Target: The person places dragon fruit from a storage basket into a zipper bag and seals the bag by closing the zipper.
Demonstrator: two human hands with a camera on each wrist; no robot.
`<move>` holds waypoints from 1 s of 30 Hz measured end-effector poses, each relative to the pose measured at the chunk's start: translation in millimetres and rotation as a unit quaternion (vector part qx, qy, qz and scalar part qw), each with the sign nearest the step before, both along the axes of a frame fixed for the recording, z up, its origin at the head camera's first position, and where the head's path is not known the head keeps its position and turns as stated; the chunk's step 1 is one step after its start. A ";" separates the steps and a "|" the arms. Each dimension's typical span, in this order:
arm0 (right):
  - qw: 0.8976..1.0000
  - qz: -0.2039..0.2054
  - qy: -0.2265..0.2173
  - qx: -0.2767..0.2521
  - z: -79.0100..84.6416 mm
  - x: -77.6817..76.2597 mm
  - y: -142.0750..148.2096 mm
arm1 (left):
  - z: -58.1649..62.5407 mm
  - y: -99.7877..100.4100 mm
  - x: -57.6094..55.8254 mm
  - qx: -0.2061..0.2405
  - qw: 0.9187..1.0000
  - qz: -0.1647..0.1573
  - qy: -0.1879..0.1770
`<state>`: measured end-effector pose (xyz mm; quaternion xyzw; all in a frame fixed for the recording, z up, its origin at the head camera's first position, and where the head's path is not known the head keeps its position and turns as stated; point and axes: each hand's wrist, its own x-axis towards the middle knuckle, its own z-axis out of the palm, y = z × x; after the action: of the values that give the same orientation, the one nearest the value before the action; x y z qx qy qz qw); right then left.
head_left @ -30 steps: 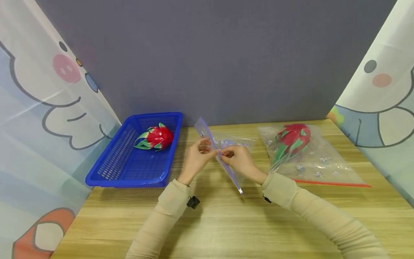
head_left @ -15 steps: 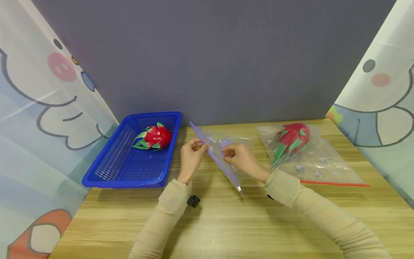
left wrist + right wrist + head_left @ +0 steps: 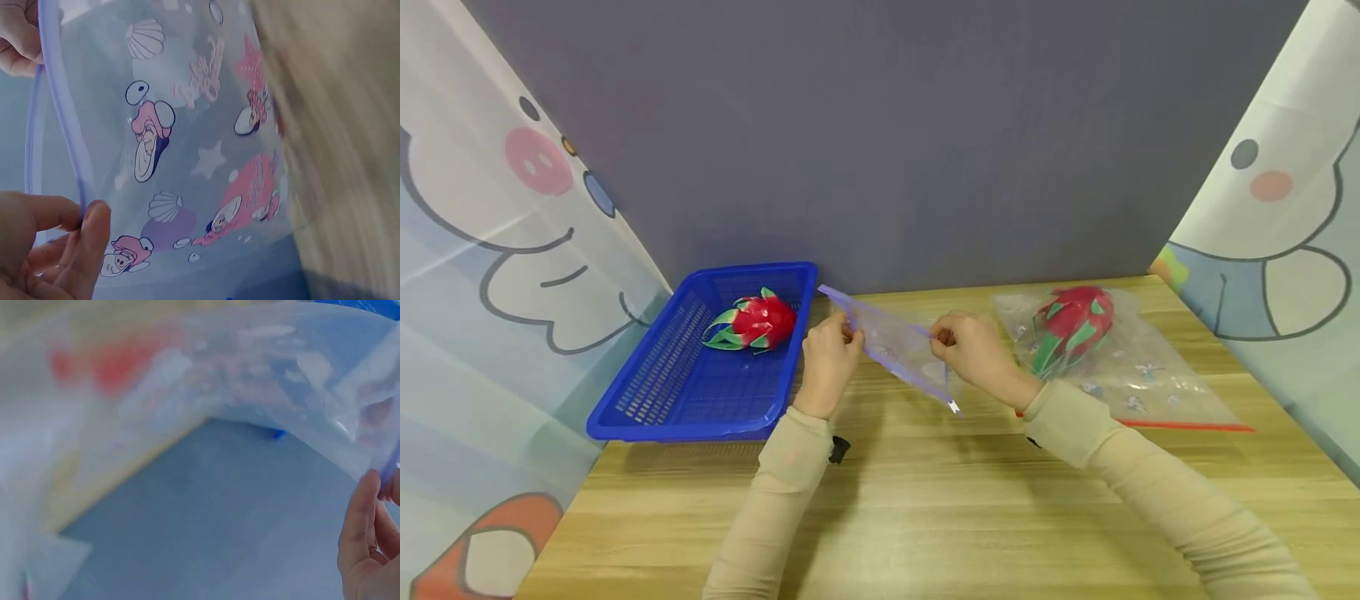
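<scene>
A clear zip bag with a purple-edged mouth and a white slider is stretched between my hands over the middle of the table. My left hand pinches one side of the mouth, while my right hand pinches the other side. The mouth is spread apart. In the left wrist view, shells and pink cartoon figures are printed on the bag, and finger and thumb of the left hand grip its purple edge. The right wrist view has the right hand holding the edge at the lower right.
To the left stands a blue plastic basket with a red and green dragon fruit in it. At the right lies a clear bag with a red zip, with another dragon fruit inside. A grey panel rises behind the table.
My hands were close together on the purple edge. They have moved apart, left hand leftward and right hand slightly rightward, and the bag's mouth has been pulled open.
</scene>
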<state>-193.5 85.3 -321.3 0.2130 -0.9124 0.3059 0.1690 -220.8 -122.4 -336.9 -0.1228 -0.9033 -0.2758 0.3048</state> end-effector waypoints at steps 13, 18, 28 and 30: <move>0.964 -0.017 0.264 0.023 28.8 0.8 23.0 | 23.6 29.8 -25.5 0.147 0.966 -0.129 -0.170; 0.961 -0.008 0.266 0.078 12.0 0.2 24.2 | 22.4 29.2 -21.5 0.170 0.941 -0.150 -0.252; 0.963 -0.024 0.251 0.094 -5.1 -0.9 24.1 | 15.5 7.8 -9.0 0.060 0.975 -0.060 -0.205; 0.966 -0.035 0.243 0.086 -3.8 -1.4 26.6 | 15.6 3.6 -6.2 0.034 0.985 -0.031 -0.169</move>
<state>-194.8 112.0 -325.1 0.2626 -0.8737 0.1591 0.3772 -227.1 -118.8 -321.2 -0.0925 -0.9277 -0.3321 0.1432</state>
